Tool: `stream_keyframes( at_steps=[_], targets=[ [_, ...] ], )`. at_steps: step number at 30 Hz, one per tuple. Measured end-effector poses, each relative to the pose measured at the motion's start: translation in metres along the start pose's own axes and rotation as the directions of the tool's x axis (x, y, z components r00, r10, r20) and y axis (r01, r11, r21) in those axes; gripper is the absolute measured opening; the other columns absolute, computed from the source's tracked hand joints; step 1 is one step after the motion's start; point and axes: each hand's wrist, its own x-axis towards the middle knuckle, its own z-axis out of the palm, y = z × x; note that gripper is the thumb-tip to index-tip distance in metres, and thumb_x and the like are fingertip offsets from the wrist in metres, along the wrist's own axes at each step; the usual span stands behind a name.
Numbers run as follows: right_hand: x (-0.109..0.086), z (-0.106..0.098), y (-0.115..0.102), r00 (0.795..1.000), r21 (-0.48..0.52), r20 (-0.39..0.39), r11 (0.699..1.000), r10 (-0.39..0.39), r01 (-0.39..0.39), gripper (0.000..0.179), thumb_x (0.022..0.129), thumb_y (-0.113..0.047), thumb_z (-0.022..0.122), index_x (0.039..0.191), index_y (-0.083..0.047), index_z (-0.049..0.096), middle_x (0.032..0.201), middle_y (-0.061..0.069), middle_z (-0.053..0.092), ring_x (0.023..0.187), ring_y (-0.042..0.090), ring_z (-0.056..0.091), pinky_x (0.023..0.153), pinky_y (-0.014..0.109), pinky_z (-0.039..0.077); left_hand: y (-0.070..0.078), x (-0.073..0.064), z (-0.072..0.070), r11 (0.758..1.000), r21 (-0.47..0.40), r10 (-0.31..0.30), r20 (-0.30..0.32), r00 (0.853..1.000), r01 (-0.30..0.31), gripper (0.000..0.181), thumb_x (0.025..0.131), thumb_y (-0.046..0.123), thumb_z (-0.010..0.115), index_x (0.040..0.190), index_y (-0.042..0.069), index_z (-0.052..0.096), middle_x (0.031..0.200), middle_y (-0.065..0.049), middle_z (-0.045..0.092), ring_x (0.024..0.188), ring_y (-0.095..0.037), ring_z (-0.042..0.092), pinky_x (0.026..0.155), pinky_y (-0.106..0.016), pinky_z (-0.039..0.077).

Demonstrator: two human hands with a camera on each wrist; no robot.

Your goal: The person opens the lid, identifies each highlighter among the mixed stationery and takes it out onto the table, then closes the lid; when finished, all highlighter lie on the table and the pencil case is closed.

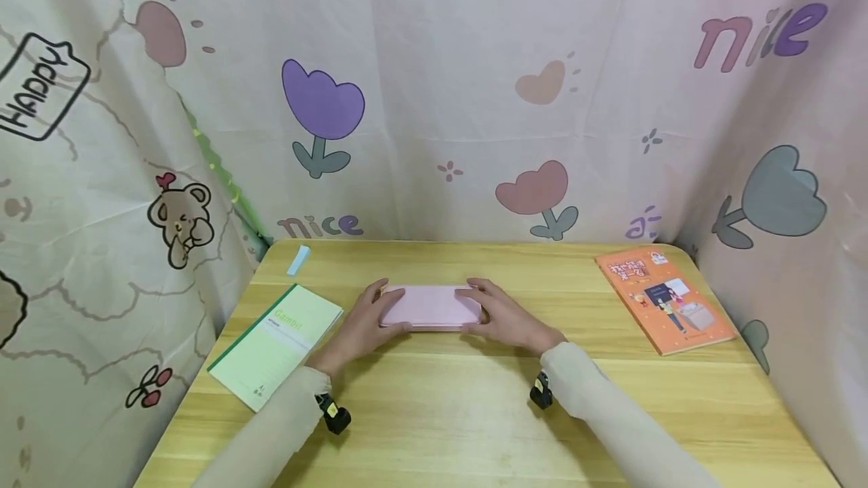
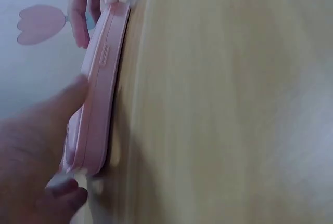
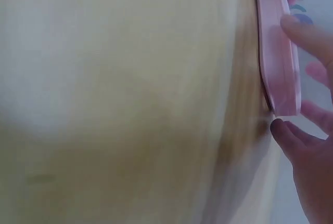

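A pink pencil case [image 1: 432, 306] with a flat lid lies lengthwise across the middle of the wooden table [image 1: 434, 413]. My left hand [image 1: 373, 316] grips its left end, thumb along the near side and fingers around the end and far side. At the opposite end my right hand [image 1: 505, 316] holds it in the same way. From the left wrist, the case [image 2: 99, 94] shows a seam and a small tab on its near side; its lid is down. In the right wrist view, the rounded end of the case [image 3: 281, 73] sits between thumb and fingers.
A green notebook [image 1: 278, 345] lies to the left, close to my left forearm. Behind it is a small light-blue strip [image 1: 298, 260]. An orange book [image 1: 664, 301] lies at the right edge. Printed curtains [image 1: 434, 96] hang along the back and sides of the table.
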Motion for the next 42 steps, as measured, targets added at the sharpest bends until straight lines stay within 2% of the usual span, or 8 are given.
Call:
stream_keyframes(
  at_steps=[3,9,15,22,28,35,39,42],
  targets=[
    [0.007,0.002,0.002,0.999,0.001,0.034,1.000,0.012,-0.012,0.084,0.094,-0.041,0.087,0.165,-0.016,0.050,0.176,0.021,0.032,0.161,0.043,0.034,0.130,0.066,0.034,-0.003,0.005,-0.003,0.997,0.042,0.056,0.041,0.998,-0.058,0.083,0.095,0.052,0.083,0.165,0.024,0.049,0.181,-0.018,0.022,0.165,-0.045,0.025,0.125,-0.072,0.035],
    [0.019,0.008,0.002,0.994,-0.083,0.111,0.997,0.005,0.004,0.088,0.094,-0.043,0.086,0.168,-0.019,0.045,0.173,0.021,0.037,0.157,0.043,0.039,0.129,0.062,0.037,-0.010,0.014,-0.005,0.976,0.120,0.163,0.146,0.976,-0.181,0.080,0.096,0.049,0.083,0.165,0.025,0.049,0.178,-0.015,0.031,0.164,-0.042,0.029,0.126,-0.069,0.038],
    [0.021,0.008,-0.003,0.992,-0.201,0.125,0.978,-0.024,0.049,0.086,0.097,-0.041,0.084,0.169,-0.018,0.043,0.169,0.024,0.042,0.153,0.043,0.046,0.129,0.057,0.040,-0.013,0.017,-0.012,0.951,0.217,0.179,0.186,0.966,-0.218,0.078,0.097,0.053,0.080,0.165,0.029,0.049,0.176,-0.014,0.037,0.158,-0.040,0.040,0.123,-0.064,0.045],
    [0.021,0.009,-0.009,0.988,-0.253,0.123,0.959,-0.097,0.126,0.085,0.099,-0.037,0.082,0.169,-0.012,0.041,0.165,0.028,0.044,0.148,0.045,0.051,0.125,0.056,0.045,-0.016,0.020,-0.026,0.928,0.271,0.203,0.209,0.957,-0.256,0.077,0.094,0.060,0.080,0.161,0.030,0.056,0.168,-0.011,0.050,0.146,-0.035,0.052,0.119,-0.059,0.051],
    [0.020,0.009,-0.006,0.985,-0.254,0.133,0.957,-0.106,0.138,0.086,0.101,-0.040,0.080,0.171,-0.013,0.037,0.166,0.028,0.043,0.150,0.046,0.049,0.126,0.059,0.044,-0.017,0.026,-0.031,0.977,0.134,0.131,0.240,0.962,-0.167,0.076,0.093,0.059,0.082,0.159,0.029,0.058,0.168,-0.007,0.052,0.140,-0.030,0.054,0.118,-0.056,0.049],
    [0.017,0.006,0.004,0.995,-0.105,0.096,0.993,-0.038,0.048,0.091,0.095,-0.046,0.085,0.170,-0.018,0.040,0.171,0.022,0.039,0.156,0.043,0.043,0.126,0.065,0.041,-0.016,0.032,-0.027,0.991,0.073,0.091,0.267,0.960,-0.114,0.081,0.096,0.065,0.076,0.163,0.028,0.052,0.174,-0.010,0.043,0.149,-0.036,0.050,0.123,-0.063,0.044],
    [0.014,0.001,0.009,0.999,-0.020,0.040,1.000,-0.003,0.004,0.082,0.099,-0.053,0.078,0.167,-0.018,0.046,0.171,0.016,0.042,0.157,0.036,0.043,0.128,0.061,0.039,-0.018,0.030,-0.030,0.998,-0.001,0.068,0.217,0.974,-0.069,0.084,0.095,0.068,0.075,0.164,0.027,0.052,0.171,-0.007,0.048,0.155,-0.038,0.048,0.126,-0.066,0.039],
    [0.016,-0.004,0.008,1.000,0.035,-0.018,0.999,-0.010,0.011,0.070,0.104,-0.052,0.072,0.162,-0.015,0.053,0.165,0.012,0.051,0.151,0.033,0.051,0.126,0.057,0.044,-0.022,0.027,-0.034,0.998,-0.054,0.031,0.158,0.987,-0.023,0.085,0.091,0.070,0.077,0.163,0.031,0.053,0.168,-0.004,0.052,0.156,-0.037,0.048,0.127,-0.064,0.040]
  ],
)
